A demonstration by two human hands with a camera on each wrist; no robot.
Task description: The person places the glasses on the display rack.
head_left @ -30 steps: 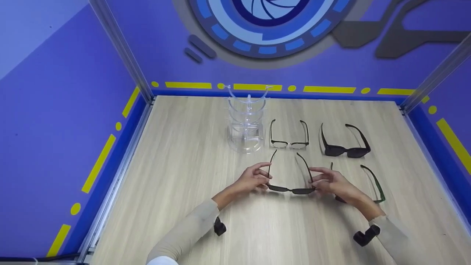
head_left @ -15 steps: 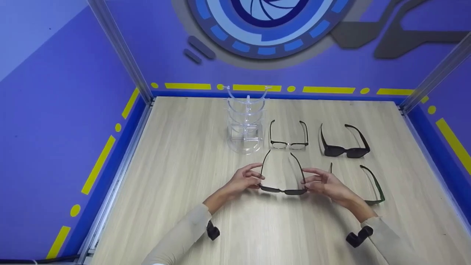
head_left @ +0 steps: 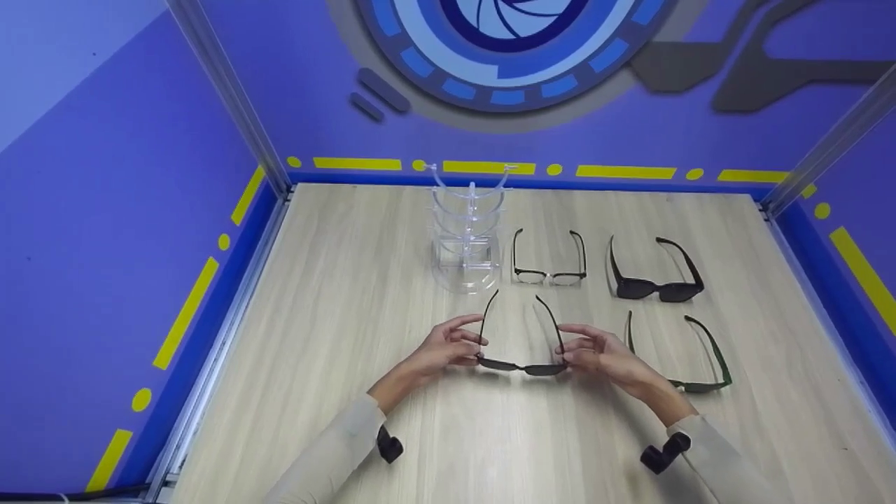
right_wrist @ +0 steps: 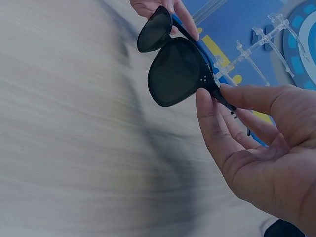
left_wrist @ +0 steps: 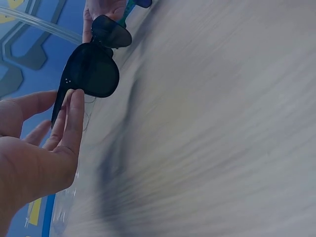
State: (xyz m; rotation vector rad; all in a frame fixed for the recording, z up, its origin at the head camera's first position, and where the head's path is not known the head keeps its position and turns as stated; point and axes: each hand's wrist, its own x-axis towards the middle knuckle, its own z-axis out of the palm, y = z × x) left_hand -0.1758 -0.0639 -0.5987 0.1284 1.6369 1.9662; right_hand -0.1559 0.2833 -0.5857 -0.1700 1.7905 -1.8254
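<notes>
Dark sunglasses [head_left: 543,369] are held between both hands above the wooden table, lenses toward the person and temples unfolded away. My left hand [head_left: 442,350] pinches the left hinge end, and my right hand [head_left: 603,357] pinches the right one. In the left wrist view the left hand [left_wrist: 44,148] has its fingers at the corner of a dark lens [left_wrist: 94,71]. The right wrist view shows the right hand's [right_wrist: 266,143] thumb and fingers on the frame corner beside a lens [right_wrist: 175,74] with small dots.
A clear tiered display stand [head_left: 467,262] stands behind the hands. Right of it lie clear-lensed glasses [head_left: 549,277] and thick black sunglasses [head_left: 658,288]; green-framed glasses [head_left: 721,360] lie beyond the right hand. Blue walls [head_left: 126,266] enclose the table [head_left: 336,280].
Both hands have moved left together with the sunglasses, uncovering more of the green-framed glasses. The stand and the other glasses have stayed in place.
</notes>
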